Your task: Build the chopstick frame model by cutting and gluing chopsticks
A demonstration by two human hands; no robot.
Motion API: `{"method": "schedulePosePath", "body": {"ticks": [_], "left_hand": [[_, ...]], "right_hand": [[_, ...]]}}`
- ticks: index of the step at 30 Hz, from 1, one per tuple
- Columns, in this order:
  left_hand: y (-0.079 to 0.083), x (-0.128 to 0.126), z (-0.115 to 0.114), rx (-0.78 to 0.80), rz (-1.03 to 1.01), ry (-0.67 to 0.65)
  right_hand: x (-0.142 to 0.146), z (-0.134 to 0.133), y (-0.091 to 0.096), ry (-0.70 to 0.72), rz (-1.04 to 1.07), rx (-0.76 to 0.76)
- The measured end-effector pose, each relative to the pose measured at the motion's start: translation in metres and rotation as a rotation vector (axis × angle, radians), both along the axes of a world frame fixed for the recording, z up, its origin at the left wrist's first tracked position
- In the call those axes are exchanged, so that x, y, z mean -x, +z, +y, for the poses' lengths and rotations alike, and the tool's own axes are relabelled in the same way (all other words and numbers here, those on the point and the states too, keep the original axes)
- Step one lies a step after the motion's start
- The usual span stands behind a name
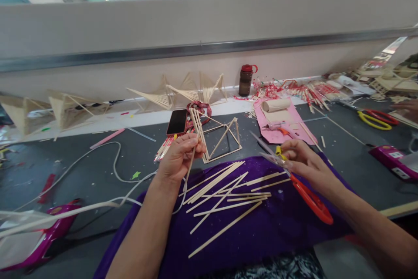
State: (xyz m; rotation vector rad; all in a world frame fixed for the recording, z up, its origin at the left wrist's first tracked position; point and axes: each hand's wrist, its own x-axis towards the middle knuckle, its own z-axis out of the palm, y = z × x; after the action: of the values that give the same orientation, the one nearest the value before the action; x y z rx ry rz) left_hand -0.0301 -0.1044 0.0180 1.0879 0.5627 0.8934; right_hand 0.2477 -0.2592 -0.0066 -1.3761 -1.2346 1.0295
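My left hand (183, 155) pinches a thin wooden stick (191, 162), which slants down past the fingers. Just behind it stands a small stick frame (224, 155) with triangular sides, one side layered with sticks. In my right hand (302, 157) is a pair of scissors (311, 198) with a red handle loop and a bit of yellow near the fingers. Their blades are spread and point up to the left, apart from the stick. Below both hands, several loose wooden sticks (222, 185) lie crisscrossed on a dark purple cloth (235, 235).
Finished-looking stick models (183, 92) line the wall. A phone (176, 122), a brown bottle (245, 81) and a pink sheet (302, 124) sit behind the frame. Magenta devices (62, 226) with cables lie at both sides. Yellow-and-red scissors (374, 120) rest at right, near another person's hand (406, 107).
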Motion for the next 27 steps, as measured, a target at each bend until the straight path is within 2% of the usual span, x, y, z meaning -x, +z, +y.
{"method": "schedulePosePath", "body": {"ticks": [5, 9, 13, 18, 23, 27], "left_hand": [[0.003, 0.003, -0.004, -0.032, -0.007, 0.017], [0.0, 0.005, -0.016, -0.004, 0.003, 0.02], [-0.005, 0.005, -0.025, 0.008, 0.045, 0.036], [-0.009, 0.002, -0.026, 0.04, 0.036, 0.09], [-0.016, -0.003, -0.027, 0.078, 0.05, 0.105], [-0.014, -0.003, -0.026, 0.079, 0.088, 0.143]], "right_hand": [[0.022, 0.021, 0.021, 0.354, 0.168, -0.088], [0.032, 0.039, 0.018, 0.497, 0.195, -0.156], [0.039, 0.044, -0.002, 0.559, 0.248, -0.131], [0.039, 0.033, -0.022, 0.62, 0.162, -0.037], [0.043, 0.028, -0.02, 0.563, 0.091, 0.02], [0.043, 0.033, -0.019, 0.458, 0.155, 0.066]]}}
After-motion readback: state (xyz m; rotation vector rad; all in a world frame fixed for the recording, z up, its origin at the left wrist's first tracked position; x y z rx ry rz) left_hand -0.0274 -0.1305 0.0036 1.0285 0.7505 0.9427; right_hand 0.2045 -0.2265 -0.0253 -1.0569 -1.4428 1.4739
